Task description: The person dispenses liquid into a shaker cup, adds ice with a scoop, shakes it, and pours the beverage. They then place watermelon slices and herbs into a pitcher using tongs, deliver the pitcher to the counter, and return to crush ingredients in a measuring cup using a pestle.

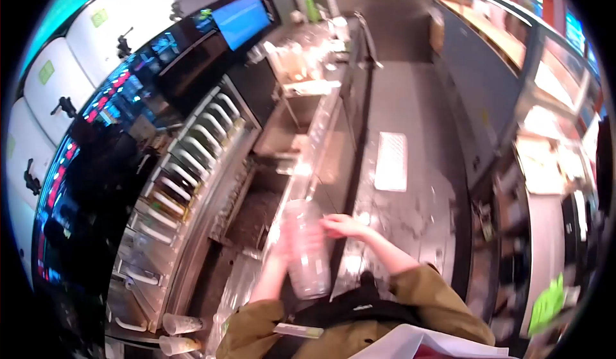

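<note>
A tall stack of clear plastic cups is tilted in front of my body, blurred by motion. My left hand is closed around its left side, and its fingers show faintly through the clear plastic. At the upper right side of the stack, my right hand has its fingers closed against the edge. Below and left of my hands, more clear plastic lies along the counter. Two used-looking cups stand at the lower left.
On the left runs a row of white curved handles on a metal unit. Metal sink basins lie beside it. A blue screen stands at the back. A white perforated mat lies on the dark, wet-looking floor. Shelving lines the right.
</note>
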`<state>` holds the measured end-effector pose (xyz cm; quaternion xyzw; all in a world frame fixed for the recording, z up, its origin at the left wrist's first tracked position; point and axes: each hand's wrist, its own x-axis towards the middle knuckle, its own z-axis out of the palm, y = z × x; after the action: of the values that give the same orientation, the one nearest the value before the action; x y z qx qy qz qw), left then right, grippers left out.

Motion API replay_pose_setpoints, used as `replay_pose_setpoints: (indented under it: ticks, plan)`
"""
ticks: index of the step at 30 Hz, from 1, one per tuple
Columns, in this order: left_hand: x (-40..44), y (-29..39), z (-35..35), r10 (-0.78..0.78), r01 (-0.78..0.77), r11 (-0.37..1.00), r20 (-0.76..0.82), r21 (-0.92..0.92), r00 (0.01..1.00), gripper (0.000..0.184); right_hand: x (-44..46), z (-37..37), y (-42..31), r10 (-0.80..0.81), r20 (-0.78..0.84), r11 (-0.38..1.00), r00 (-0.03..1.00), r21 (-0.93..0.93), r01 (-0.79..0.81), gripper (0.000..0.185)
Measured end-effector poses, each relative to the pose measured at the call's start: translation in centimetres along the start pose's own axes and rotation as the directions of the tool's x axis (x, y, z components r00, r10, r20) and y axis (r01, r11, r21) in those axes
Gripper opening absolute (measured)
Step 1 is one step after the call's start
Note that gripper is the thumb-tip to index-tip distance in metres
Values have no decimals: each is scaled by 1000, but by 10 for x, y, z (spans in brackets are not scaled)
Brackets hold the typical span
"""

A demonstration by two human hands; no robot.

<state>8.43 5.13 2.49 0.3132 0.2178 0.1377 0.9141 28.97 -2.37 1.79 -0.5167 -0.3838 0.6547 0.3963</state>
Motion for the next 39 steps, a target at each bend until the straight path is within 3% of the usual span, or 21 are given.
replay_pose_setpoints:
  ticks: [2, 5, 6, 7, 8, 9, 10, 12, 14, 15, 16, 18, 20, 22, 24, 26, 29, 32, 35, 38, 39]
  plan:
    - [91, 27, 29, 1, -2, 999, 30, 35, 1000, 88, 5, -85, -17, -83, -47, 997, 995, -5, 83, 49]
    - [233, 53, 59, 3, -8, 994, 44, 111, 999, 67, -36, -176, -51, -173, 74, 973, 982, 170, 158, 67]
    - [273, 52, 70, 54, -60, 993, 70, 99, 996, 60, -48, -201, -55, -199, 65, 971, 978, 150, 187, 76]
    - [306, 49, 84, 131, -141, 986, 122, 84, 984, 55, -44, -222, -50, -326, 11, 936, 945, 144, 321, 85]
    - [357, 43, 65, 82, -84, 989, 19, 120, 996, 54, -41, -249, -48, -344, -35, 919, 938, 189, 345, 89]
    - [361, 51, 109, 213, -217, 971, 47, 102, 976, 57, -43, -266, -66, -308, -48, 910, 950, 275, 309, 88]
    - [380, 56, 128, 466, -473, 862, 83, 180, 881, 65, -34, -288, -72, -333, -143, 915, 932, 190, 356, 86]
    - [415, 67, 125, 535, -539, 814, 82, 218, 841, 68, -12, -329, -90, -355, -110, 903, 929, 216, 370, 88]
    - [424, 101, 132, 463, -459, 877, 6, 146, 887, 92, 15, -369, -117, -294, -67, 956, 954, -4, 294, 92]
    - [433, 112, 126, 539, -537, 833, 23, 132, 842, 93, 31, -382, -131, -272, -54, 958, 961, -109, 265, 94]
    - [436, 127, 127, 593, -588, 800, -1, 120, 805, 91, 54, -391, -146, -400, -8, 887, 916, -255, 385, 98]
    - [440, 157, 113, 698, -686, 712, -39, 149, 715, 86, 100, -402, -175, -475, 121, 815, 872, -314, 487, 96]
    - [441, 193, 91, 828, -760, 553, -122, 341, 548, 82, 151, -415, -199, -492, 253, 713, 833, -432, 552, 92]
    - [442, 233, 52, 889, -744, 456, -209, 488, 408, 81, 200, -424, -224, -380, 235, 693, 895, -568, 444, 85]
    - [428, 281, 43, 927, -779, 368, -264, 507, 266, 86, 248, -434, -256, -294, 186, 738, 938, -580, 346, 77]
    - [425, 340, 31, 943, -657, 325, -286, 680, 171, 92, 314, -440, -280, -442, 309, 614, 842, -580, 536, 70]
    - [431, 422, 7, 895, -369, 442, -372, 818, 247, 101, 360, -401, -361, -642, 331, 523, 692, -470, 711, 53]
    - [454, 478, -39, 943, -496, 334, -278, 801, 186, 106, 395, -370, -448, -854, 373, 178, 361, -444, 878, 41]
    - [459, 520, -74, 957, -489, 280, -200, 826, 211, 109, 416, -345, -527, -909, 403, -297, -105, -453, 841, 38]
    - [466, 529, -83, 975, -457, 210, -151, 864, 164, 93, 432, -323, -579, -899, 359, -401, -249, -449, 799, 38]
    - [466, 527, -86, 981, -422, 181, -132, 888, 143, 93, 438, -317, -589, -896, 361, -412, -259, -458, 788, 47]
